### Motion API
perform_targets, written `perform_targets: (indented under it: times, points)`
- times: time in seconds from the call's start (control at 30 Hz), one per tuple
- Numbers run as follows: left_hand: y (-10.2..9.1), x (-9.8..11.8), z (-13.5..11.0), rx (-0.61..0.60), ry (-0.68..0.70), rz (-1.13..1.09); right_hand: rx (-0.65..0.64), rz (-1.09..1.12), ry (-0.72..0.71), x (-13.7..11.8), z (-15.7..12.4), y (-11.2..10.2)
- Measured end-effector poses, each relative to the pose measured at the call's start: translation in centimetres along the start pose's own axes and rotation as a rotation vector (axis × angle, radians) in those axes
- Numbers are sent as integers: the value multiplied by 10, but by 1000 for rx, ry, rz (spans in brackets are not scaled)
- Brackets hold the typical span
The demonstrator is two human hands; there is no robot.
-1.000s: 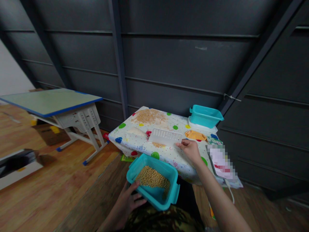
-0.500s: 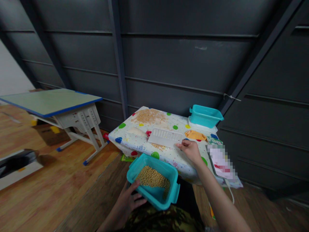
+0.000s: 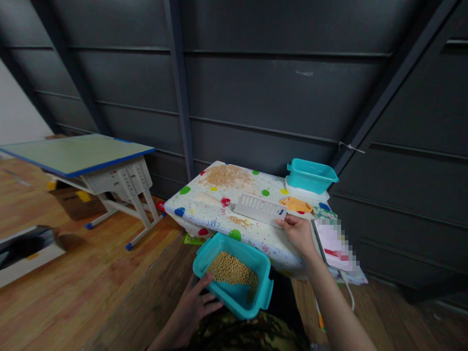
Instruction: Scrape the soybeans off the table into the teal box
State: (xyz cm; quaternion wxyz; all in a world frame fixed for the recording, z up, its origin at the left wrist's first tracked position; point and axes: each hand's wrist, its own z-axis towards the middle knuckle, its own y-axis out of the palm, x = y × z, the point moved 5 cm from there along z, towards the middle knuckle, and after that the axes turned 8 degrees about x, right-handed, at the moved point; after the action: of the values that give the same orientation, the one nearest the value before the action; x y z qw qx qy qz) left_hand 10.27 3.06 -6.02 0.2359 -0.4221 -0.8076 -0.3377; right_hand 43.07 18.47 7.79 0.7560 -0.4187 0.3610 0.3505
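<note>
My left hand (image 3: 190, 308) grips the near left side of a teal tub (image 3: 234, 280) half full of soybeans, held below the table's front edge. My right hand (image 3: 298, 232) pinches the right end of a white slotted plastic scraper (image 3: 260, 209), which lies over the spotted tablecloth (image 3: 204, 207). A small heap of soybeans (image 3: 239, 222) sits on the cloth just left of the scraper. A larger spread of soybeans (image 3: 226, 175) lies at the table's far side.
A second teal tub (image 3: 310, 175) stands on a white lid at the table's far right. An orange scrap (image 3: 296, 204) and a blurred flat item (image 3: 334, 243) lie at the right. A blue-edged desk (image 3: 76, 156) stands to the left on the wooden floor.
My right hand has drawn the scraper to the right, uncovering the small heap of soybeans. The left hand and its tub have stayed almost still.
</note>
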Motion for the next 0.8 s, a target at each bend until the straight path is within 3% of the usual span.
perform_targets:
  times: [0.43, 0.8]
  points:
    - [0, -1, 2, -21, -10, -8, -52, 110, 50, 3, -7, 4]
    - [4, 3, -7, -35, 11, -1, -73, 32, 47, 4, -10, 2]
